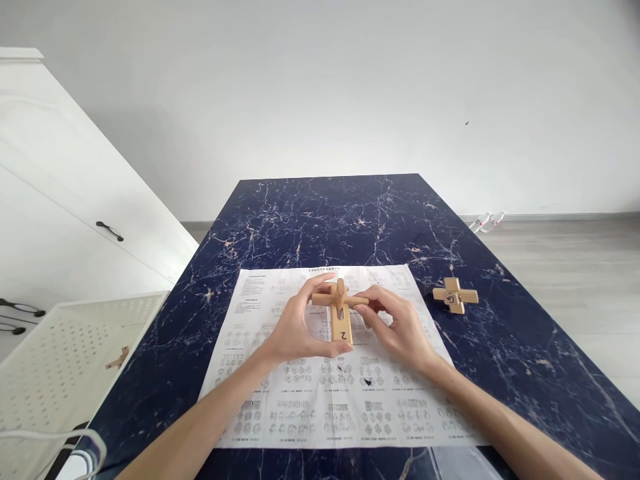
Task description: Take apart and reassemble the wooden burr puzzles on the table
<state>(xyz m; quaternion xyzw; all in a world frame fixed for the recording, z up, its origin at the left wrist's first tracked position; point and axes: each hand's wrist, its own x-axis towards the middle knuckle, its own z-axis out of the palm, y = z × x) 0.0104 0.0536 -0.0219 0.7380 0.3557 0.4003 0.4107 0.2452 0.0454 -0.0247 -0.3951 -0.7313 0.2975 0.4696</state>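
A partly joined wooden burr puzzle (342, 320) is held above a printed instruction sheet (300, 373). Its broad bar bears a "2" and a slot, and other wooden pieces cross it near the far end. My left hand (303, 323) spans that bar, thumb on the near end and fingers at the far end. With thumb and fingers, my right hand (393, 317) pinches the right tip of the crossing wooden stick (356, 301). The joint inside the puzzle is hidden.
An assembled wooden cross puzzle (454, 296) lies right of the sheet on the dark blue marbled table (330, 220). At left stands a cream perforated basket (60, 340) with a small wooden piece (118, 358) in it. A white cable (60, 435) runs at lower left.
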